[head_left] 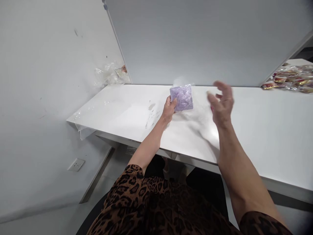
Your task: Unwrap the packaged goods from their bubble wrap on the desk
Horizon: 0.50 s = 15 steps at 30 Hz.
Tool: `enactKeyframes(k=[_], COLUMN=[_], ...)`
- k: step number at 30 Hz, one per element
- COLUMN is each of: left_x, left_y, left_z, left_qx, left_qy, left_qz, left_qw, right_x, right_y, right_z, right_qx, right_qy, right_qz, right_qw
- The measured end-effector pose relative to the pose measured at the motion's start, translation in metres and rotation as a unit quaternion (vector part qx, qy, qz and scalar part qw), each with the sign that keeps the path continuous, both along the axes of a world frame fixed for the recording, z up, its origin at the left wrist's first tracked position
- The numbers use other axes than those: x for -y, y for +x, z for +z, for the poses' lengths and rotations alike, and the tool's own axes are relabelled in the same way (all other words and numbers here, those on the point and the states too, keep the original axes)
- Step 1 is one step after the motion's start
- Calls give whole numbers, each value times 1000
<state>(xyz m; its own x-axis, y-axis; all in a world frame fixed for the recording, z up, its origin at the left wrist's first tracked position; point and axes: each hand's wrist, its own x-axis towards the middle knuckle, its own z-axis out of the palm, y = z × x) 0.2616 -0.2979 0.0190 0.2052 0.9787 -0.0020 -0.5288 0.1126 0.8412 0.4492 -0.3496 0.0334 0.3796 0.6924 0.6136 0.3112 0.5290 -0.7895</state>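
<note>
A flat, square purple packet (pixel 182 98) in shiny clear plastic is held up over the white table. My left hand (pixel 168 109) grips its lower left corner, thumb on the front face. Loose clear film seems to stick up behind its top edge. To the right of the packet, apart from it, my right hand (pixel 222 104) is raised above the table. Its fingers are curled but spread from the thumb, and I see nothing between them. Motion blurs the fingertips a little.
A white table (pixel 122 111) runs along a grey panel (pixel 195 42). Crumpled clear plastic (pixel 111 74) lies at the back left corner. Several wrapped items with red and gold (pixel 290 78) lie at the far right. A strip of clear film (pixel 85 131) hangs off the left edge.
</note>
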Motion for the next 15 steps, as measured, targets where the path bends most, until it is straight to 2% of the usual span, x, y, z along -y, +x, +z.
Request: enactKeyframes(k=[3, 6, 8, 11, 13, 15], left_x=[2, 0, -4, -13, -19, -23], left_y=[4, 4, 2, -5, -9, -12], left_z=[-6, -10, -10, -7, -4, -2], left_qx=[-1, 13, 18, 40, 77, 111], left_qy=[34, 28, -4, -74, -123, -157], left_qz=[-9, 8, 51, 114, 132, 141], left_qw=[999, 999, 999, 990, 981, 971], right_x=[-1, -4, -4, 2, 6, 10], right_y=[-22, -31, -34, -37, -37, -33], right_z=[-8, -17, -20, -18, -13, -8], right_qx=[175, 248, 274, 302, 316, 330], right_qy=[-43, -56, -50, -83, -160, -252], right_qz=[31, 21, 49, 170, 263, 311], right_qw=[983, 967, 959, 934, 897, 855])
